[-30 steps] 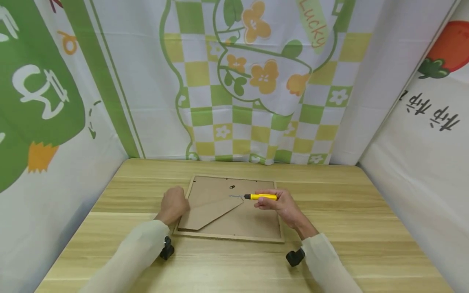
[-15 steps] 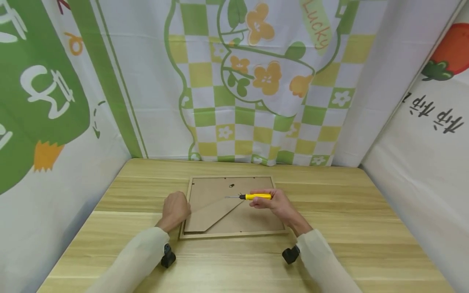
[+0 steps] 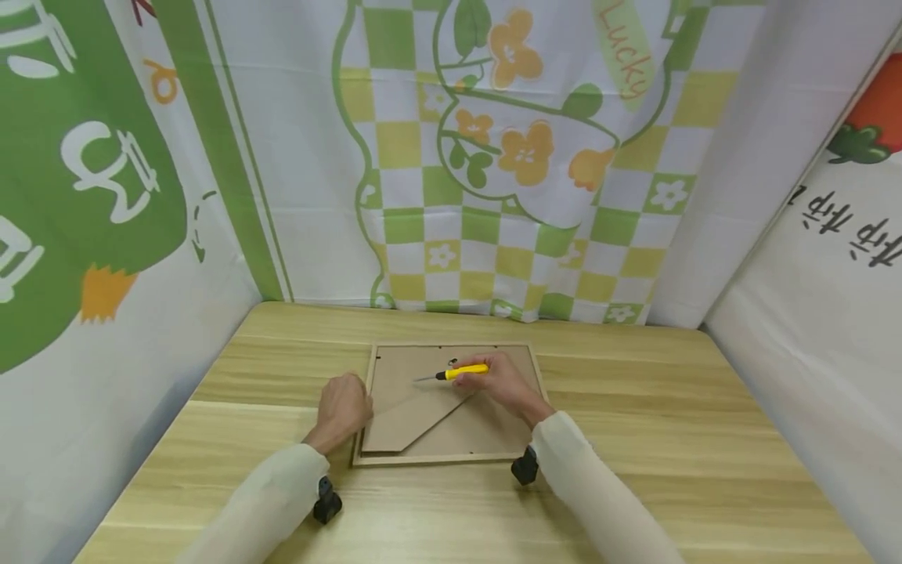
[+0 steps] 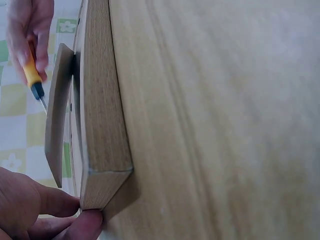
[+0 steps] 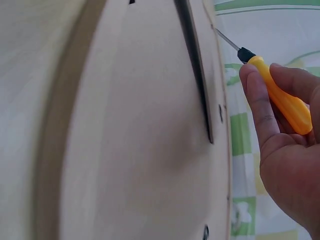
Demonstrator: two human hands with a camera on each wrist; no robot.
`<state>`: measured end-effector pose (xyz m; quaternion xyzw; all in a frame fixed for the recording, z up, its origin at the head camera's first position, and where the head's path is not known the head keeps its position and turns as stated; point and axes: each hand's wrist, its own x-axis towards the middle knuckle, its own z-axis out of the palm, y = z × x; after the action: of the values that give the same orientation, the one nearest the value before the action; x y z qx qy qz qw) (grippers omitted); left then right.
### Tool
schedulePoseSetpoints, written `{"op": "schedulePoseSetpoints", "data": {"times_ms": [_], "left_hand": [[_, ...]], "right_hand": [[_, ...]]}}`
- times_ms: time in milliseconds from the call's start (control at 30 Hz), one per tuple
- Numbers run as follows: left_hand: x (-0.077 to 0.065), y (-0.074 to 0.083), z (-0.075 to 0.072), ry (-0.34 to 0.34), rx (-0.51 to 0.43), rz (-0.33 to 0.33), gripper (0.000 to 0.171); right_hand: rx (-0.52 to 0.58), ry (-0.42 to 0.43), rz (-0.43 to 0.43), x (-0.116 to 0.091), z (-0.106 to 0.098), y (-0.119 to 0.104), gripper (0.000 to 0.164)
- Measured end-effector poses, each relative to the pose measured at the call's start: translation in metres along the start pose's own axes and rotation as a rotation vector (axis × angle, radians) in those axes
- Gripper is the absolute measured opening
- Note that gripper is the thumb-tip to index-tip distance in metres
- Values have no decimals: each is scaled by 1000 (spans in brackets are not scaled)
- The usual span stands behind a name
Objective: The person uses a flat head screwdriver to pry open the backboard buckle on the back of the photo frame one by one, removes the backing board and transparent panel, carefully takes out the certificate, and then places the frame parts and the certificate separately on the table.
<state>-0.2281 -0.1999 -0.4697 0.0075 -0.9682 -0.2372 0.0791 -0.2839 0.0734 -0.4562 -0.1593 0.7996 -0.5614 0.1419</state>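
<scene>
A picture frame (image 3: 451, 460) lies back side up on the table, its brown stand flap (image 3: 405, 427) slanting across the backing. On its left edge is my left hand (image 3: 340, 409); the left wrist view shows that hand's thumb and fingers (image 4: 86, 226) pinching the frame near a corner. My right hand (image 3: 503, 386) holds a yellow screwdriver (image 3: 465, 371) by the handle, over the backing. The thin metal shaft points left, its tip overlapping the flap in the head view. In the right wrist view the screwdriver (image 5: 280, 97) is pinched between thumb and fingers.
A small dark hanging ring (image 3: 453, 361) sits near the frame's upper edge, and small dark tabs line the border. The wooden table (image 3: 634, 392) extends around the frame. Printed cloth (image 3: 507, 258) hangs behind it and along both sides.
My right hand has moved left with the screwdriver, bringing its tip over the flap. The frame has turned slightly counterclockwise, with my left hand still on its left edge. The head view has shifted a little.
</scene>
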Motion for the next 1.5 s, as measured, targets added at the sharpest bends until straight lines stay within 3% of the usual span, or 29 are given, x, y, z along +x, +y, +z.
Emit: {"op": "schedulePoseSetpoints", "data": {"times_ms": [200, 400, 767, 967, 1100, 1267, 1500], "left_hand": [[-4, 2, 3, 2, -34, 3, 43], [-8, 1, 2, 25, -43, 22, 39], [-21, 4, 2, -8, -98, 2, 36], [-26, 6, 4, 1, -86, 33, 38], [-26, 6, 3, 2, -76, 50, 33], [-20, 5, 1, -47, -97, 61, 23], [-16, 3, -3, -66, -143, 53, 26]], "right_hand": [[59, 41, 61, 19, 14, 6, 25], [130, 42, 79, 24, 21, 8, 27], [40, 36, 127, 31, 26, 0, 26], [16, 35, 147, 36, 30, 0, 27], [17, 28, 140, 39, 32, 2, 28], [15, 29, 143, 41, 35, 2, 27], [-21, 25, 135, 48, 39, -1, 25]]}}
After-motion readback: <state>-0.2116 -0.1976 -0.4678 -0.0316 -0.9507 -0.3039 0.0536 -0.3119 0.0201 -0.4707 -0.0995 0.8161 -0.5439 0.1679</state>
